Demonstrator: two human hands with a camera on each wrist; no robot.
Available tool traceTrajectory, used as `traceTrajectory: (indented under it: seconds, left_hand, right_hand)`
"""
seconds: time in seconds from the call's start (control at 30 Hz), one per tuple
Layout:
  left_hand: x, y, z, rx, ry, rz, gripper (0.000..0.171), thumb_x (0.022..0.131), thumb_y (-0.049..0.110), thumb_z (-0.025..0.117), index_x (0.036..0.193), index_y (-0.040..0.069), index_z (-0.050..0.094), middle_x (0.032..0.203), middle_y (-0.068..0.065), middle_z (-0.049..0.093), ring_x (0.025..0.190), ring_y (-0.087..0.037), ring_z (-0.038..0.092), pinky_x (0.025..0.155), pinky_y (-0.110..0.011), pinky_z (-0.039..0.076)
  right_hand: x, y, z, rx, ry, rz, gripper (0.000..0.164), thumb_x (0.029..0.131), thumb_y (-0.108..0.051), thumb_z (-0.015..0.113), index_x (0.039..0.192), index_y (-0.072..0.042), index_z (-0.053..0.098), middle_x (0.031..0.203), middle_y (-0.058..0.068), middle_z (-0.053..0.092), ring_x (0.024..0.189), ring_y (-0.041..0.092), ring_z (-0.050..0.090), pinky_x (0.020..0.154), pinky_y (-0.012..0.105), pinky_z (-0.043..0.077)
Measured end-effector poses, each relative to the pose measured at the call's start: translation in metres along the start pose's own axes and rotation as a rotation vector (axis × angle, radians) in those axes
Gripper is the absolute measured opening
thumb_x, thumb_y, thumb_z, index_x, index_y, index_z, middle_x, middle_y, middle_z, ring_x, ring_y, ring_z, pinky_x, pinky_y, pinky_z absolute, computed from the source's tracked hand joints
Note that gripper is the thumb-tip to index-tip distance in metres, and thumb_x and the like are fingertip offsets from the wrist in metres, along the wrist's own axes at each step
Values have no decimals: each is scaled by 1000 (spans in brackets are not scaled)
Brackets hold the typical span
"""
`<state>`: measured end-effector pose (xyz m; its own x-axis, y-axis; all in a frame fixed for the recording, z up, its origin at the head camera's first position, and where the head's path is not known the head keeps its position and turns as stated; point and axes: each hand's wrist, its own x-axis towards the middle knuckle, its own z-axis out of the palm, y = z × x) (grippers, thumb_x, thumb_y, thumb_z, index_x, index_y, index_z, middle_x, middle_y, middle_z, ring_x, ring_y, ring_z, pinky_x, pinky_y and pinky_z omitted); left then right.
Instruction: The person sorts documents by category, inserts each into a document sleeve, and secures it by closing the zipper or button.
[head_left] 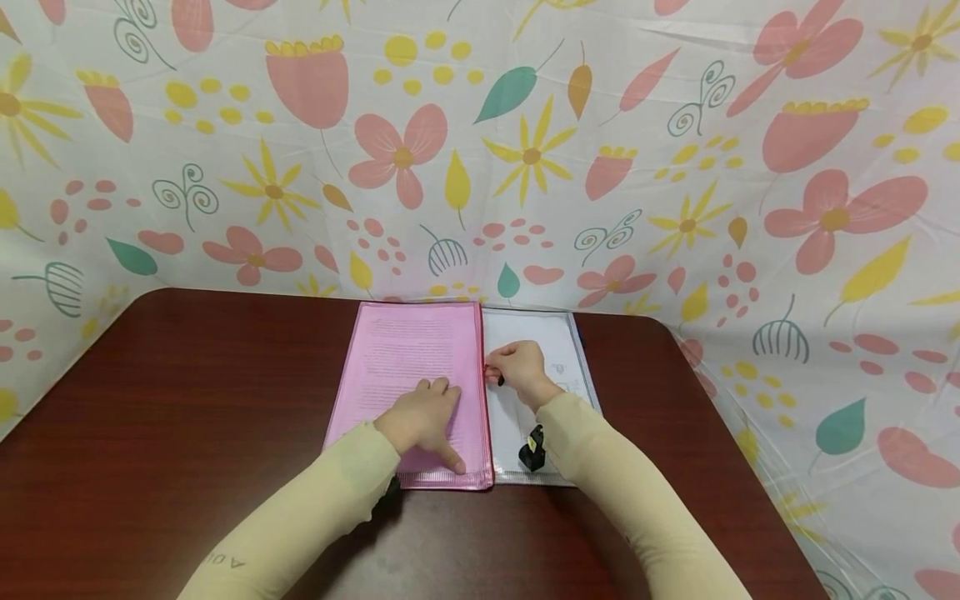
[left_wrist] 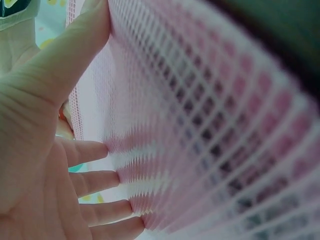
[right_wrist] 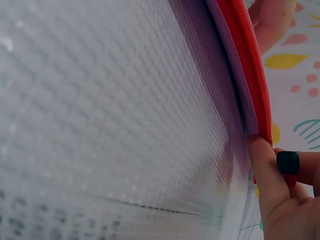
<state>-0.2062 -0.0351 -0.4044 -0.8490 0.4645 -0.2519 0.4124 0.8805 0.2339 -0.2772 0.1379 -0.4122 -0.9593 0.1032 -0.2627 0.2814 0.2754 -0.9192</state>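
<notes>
A pink zip document pouch with a printed sheet inside lies on the table. My left hand rests on its lower right part, fingers spread; the left wrist view has straight fingertips touching the pink mesh. At the pouch's right side my right hand pinches the red zipper between thumb and fingers. A bit of red shows among those fingers, beside a small black piece whose kind I cannot tell. Under the right hand lies a clear pouch with a white printed sheet.
Both pouches lie side by side near the back of the dark red-brown table. Behind it hangs a white curtain with a flower print. A black device sits at my right wrist, above the clear pouch.
</notes>
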Motion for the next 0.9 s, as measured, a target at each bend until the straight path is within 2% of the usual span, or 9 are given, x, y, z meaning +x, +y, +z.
traceTrajectory:
  seconds: [0.1, 0.23, 0.37, 0.57, 0.7, 0.9]
  left_hand:
    - [1, -1, 0, 8, -3, 6, 128, 45, 67, 81, 145, 5, 33, 148, -19, 34, 131, -42, 37, 103, -52, 39]
    - [3, -2, 0, 27, 1, 10, 128, 44, 69, 81, 145, 5, 34, 145, -17, 38, 129, -39, 39, 103, -50, 41]
    - [4, -4, 1, 35, 7, 11, 130, 41, 70, 81, 143, 4, 36, 142, -17, 41, 126, -37, 41, 101, -48, 43]
    - [5, -4, 2, 44, 16, 13, 130, 40, 71, 81, 142, 4, 38, 139, -16, 44, 124, -36, 43, 99, -48, 44]
    - [4, -3, 1, 45, 19, 15, 129, 40, 70, 81, 142, 4, 38, 137, -16, 44, 122, -36, 44, 98, -48, 45]
    - [3, -1, 0, 57, 21, 20, 128, 40, 71, 81, 141, 4, 40, 134, -15, 46, 118, -34, 46, 95, -47, 47]
  right_hand:
    - [2, 0, -2, -8, -41, 8, 17, 87, -2, 64, 99, 10, 65, 76, 13, 69, 57, 11, 64, 61, 25, 57]
    - [6, 0, -9, -45, -149, 30, 21, 87, -2, 63, 103, 12, 64, 70, 10, 68, 56, 10, 63, 58, 24, 56]
    - [6, 0, -16, -128, -251, 30, 22, 86, -1, 65, 103, 13, 65, 67, 9, 69, 54, 9, 63, 58, 24, 56]
    - [2, 0, -22, -288, -347, 18, 18, 85, 0, 65, 99, 11, 68, 61, 4, 66, 49, 7, 58, 51, 20, 52]
    - [2, 1, -22, -351, -363, 31, 15, 86, -1, 64, 96, 9, 68, 60, 4, 62, 47, 8, 54, 49, 20, 51]
    - [2, 5, -20, -332, -298, 37, 16, 90, -8, 60, 96, 6, 67, 67, 6, 64, 51, 9, 57, 52, 21, 52]
